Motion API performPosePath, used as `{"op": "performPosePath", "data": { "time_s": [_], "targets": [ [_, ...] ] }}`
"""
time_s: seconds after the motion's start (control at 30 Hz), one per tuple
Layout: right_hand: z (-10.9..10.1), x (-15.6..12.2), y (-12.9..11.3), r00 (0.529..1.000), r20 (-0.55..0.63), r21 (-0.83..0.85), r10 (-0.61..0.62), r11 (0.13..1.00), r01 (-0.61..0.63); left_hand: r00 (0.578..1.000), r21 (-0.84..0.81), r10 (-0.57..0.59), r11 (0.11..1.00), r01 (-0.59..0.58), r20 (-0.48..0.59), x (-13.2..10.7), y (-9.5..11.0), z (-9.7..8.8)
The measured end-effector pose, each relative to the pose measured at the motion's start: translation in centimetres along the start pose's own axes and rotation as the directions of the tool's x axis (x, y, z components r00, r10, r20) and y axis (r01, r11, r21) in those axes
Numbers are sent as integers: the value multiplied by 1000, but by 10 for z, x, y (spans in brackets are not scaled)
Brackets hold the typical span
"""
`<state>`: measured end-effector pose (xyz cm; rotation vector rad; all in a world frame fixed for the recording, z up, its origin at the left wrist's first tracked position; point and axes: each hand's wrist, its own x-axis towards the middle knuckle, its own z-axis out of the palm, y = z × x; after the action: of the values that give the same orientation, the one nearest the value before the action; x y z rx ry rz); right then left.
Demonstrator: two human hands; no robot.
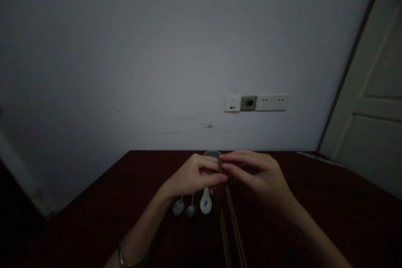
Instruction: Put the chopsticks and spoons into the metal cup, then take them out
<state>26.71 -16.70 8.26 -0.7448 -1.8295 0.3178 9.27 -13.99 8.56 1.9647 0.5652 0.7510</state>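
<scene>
In the head-worn camera's dim view, two bare hands meet a little below and to the right of centre; clock directions here are measured from that meeting point. The left hand, coming in from eight o'clock, is closed around a slim brown object, pinched between thumb and fingers. The right hand, coming from four o'clock, brings its thumb and forefinger close together at the object's upper end; whether they grip it cannot be told. The object's lower part fades into shadow. Under the hands is a dark red tabletop. At five to six o'clock, two pairs of thin wooden chopsticks run toward the bottom edge. At seven o'clock lies a white spoon with a blue mark; next, toward eight o'clock, come a small metal spoon and a larger metal spoon, their handles partly hidden by the left hand. At eleven o'clock, the pale rim of a round dish shows behind the fingers. A bracelet circles the left wrist. At one o'clock, a row of sockets is set in the grey wall; between two and three o'clock stands a panelled door.
</scene>
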Motion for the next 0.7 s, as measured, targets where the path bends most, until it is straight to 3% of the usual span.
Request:
{"op": "performPosePath", "data": {
  "time_s": [0.5, 0.7],
  "targets": [
    [3, -1, -1, 1000, -2, -8, 29, 1000, -29, 1000, -24, -1, 1000, 1, -1, 0, -1, -1],
    [0, 0, 0, 985, -2, 103, 174, 980, -173, 1000, -45, -12, 999, 11, -16, 1, -4, -4]
  ]
}}
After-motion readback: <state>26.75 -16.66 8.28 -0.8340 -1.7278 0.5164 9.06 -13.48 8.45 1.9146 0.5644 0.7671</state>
